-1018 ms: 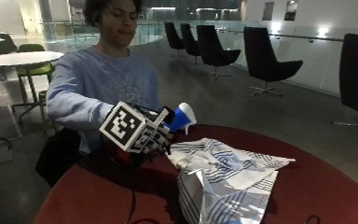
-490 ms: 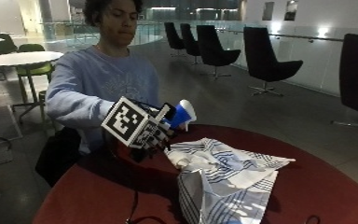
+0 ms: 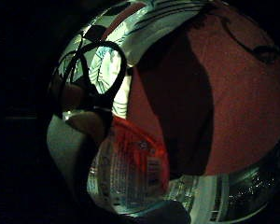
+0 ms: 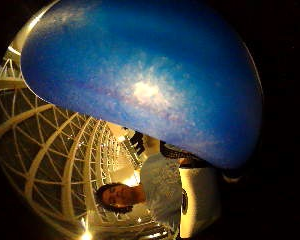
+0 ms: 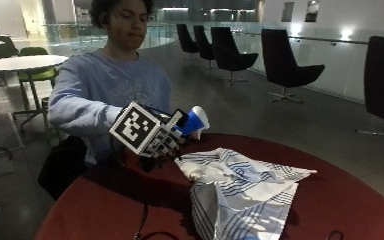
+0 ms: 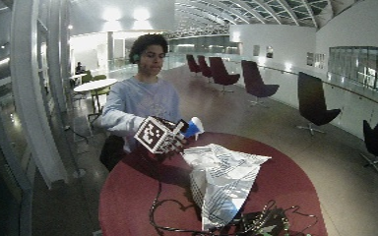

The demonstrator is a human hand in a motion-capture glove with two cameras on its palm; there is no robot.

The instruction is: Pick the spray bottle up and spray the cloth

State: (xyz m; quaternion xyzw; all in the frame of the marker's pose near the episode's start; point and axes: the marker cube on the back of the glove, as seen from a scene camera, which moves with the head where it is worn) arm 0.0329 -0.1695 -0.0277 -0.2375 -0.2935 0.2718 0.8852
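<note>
Blue-headed, clear-bodied spray bottle [image 5: 193,121] gripped in gloved hand [image 5: 162,145] beside striped cloth [image 5: 242,192].

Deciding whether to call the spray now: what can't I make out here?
- Gloved right hand: fingers hidden behind the marker in both outside views.
- Spray bottle: only its blue-and-white head shows; nozzle too small.
- Cloth: wetness unreadable.
- Thumb-side palm view: the blue head fills it.

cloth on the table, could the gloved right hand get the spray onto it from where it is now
Probably yes. The gloved right hand holds the spray bottle up just beside the cloth on the red table, and nothing stands between them.
</note>
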